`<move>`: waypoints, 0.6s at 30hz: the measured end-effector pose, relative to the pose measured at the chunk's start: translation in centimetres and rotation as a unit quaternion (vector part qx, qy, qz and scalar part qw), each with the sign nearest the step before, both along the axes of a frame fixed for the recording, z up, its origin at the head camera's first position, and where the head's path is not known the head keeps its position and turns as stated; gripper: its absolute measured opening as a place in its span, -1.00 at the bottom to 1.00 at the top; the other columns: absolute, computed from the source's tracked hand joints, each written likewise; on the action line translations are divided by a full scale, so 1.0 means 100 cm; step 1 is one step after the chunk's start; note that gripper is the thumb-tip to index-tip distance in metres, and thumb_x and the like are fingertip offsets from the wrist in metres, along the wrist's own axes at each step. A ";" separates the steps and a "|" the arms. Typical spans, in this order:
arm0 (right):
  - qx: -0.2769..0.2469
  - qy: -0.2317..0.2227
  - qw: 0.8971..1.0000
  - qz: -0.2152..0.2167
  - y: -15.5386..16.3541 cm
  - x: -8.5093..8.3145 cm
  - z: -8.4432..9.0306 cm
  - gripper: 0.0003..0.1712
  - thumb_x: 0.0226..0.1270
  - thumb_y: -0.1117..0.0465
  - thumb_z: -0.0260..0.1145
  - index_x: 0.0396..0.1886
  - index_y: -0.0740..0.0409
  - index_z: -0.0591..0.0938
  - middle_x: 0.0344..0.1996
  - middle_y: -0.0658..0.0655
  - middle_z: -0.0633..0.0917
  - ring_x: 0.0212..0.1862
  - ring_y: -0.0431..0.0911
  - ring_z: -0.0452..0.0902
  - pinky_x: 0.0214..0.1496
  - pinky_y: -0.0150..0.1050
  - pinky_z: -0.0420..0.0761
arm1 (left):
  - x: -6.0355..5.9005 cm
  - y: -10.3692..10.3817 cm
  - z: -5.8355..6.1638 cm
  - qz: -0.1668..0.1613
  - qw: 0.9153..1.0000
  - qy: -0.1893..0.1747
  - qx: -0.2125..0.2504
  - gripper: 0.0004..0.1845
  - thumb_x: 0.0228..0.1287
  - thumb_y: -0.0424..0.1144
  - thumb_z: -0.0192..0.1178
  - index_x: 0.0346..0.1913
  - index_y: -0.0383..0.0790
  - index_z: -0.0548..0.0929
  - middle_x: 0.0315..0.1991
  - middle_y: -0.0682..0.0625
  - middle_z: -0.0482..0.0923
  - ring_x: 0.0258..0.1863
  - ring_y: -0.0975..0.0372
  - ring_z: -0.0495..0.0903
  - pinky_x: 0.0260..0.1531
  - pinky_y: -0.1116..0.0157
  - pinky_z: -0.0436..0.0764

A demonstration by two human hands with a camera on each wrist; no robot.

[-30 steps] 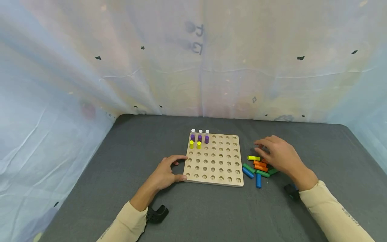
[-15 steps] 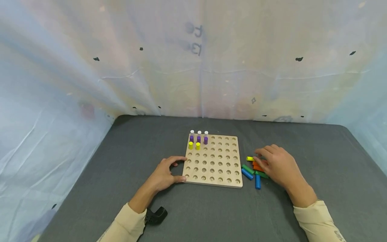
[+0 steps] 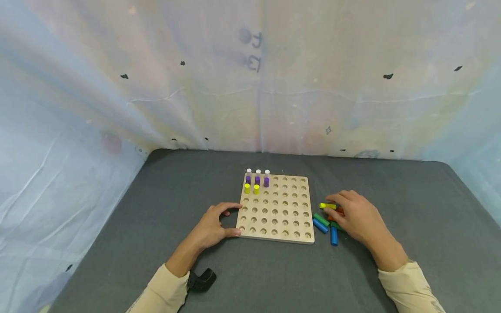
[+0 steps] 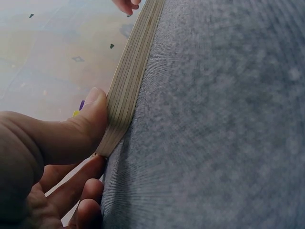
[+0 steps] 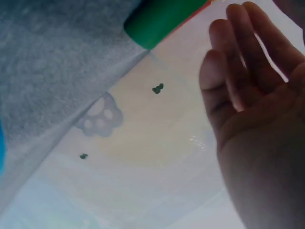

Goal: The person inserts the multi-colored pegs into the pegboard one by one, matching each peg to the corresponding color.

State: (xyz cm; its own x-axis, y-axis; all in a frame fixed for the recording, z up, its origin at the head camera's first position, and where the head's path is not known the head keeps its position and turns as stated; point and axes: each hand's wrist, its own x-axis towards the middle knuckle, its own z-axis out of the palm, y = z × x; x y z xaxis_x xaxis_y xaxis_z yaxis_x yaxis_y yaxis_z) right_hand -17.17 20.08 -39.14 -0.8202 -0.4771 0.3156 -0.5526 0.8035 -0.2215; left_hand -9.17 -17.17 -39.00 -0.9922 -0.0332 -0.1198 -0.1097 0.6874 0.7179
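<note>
A square wooden pegboard lies flat on the table, with white, purple and yellow pegs upright in its far left holes. My left hand rests at the board's left edge, thumb by the near corner and index finger higher up. In the left wrist view the thumb touches the board's layered side. To the right of the board, my right hand hovers over loose pegs, its thumb and index finger spread either side of a lying yellow peg. Orange pegs are partly hidden beneath this hand.
Green and blue pegs lie loose between the board and my right hand. Dark grey cloth covers the table. A pale printed curtain hangs behind and along the sides.
My right hand has lowered and shifted slightly left, bringing thumb and index finger around the loose yellow peg. My left hand stays at the board's edge, and the standing pegs are unchanged.
</note>
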 end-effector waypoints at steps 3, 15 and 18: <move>0.009 -0.012 1.000 -0.016 -0.004 0.001 0.000 -0.64 0.27 0.04 0.44 -0.01 0.11 0.71 -0.12 0.14 0.72 -0.06 0.08 0.58 -0.01 0.08 0.56 | 0.000 0.000 0.000 0.000 1.000 0.001 -0.002 -0.33 -0.04 -0.22 0.57 0.20 0.20 0.60 0.07 -0.03 0.52 0.06 0.12 0.46 -0.01 0.03 0.47; 0.030 -0.069 0.996 -0.047 -0.012 0.002 0.000 -0.65 0.36 0.09 0.34 0.07 0.11 0.69 -0.02 0.20 0.71 0.02 0.15 0.58 0.06 0.15 0.53 | 0.000 -0.002 -0.003 -0.011 1.000 0.006 0.009 -0.34 -0.02 -0.22 0.56 0.21 0.18 0.60 0.10 0.00 0.52 0.13 0.13 0.44 0.13 -0.05 0.51; 0.032 -0.071 0.996 -0.049 -0.012 0.002 0.000 -0.66 0.37 0.11 0.33 0.07 0.12 0.69 -0.01 0.20 0.71 0.02 0.15 0.59 0.07 0.15 0.54 | -0.001 -0.001 -0.003 -0.011 1.000 0.007 0.006 -0.34 -0.03 -0.22 0.57 0.20 0.19 0.61 0.09 0.00 0.52 0.12 0.14 0.44 0.12 -0.04 0.51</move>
State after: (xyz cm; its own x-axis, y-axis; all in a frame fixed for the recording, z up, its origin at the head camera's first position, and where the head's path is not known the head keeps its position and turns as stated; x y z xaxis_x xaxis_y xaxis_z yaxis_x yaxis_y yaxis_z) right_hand -16.96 18.91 -39.12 -0.8976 -0.4088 0.1648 -0.4384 0.8667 -0.2380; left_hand -9.25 -17.23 -39.28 -0.9942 -0.0107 -0.1067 -0.0855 0.6803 0.7279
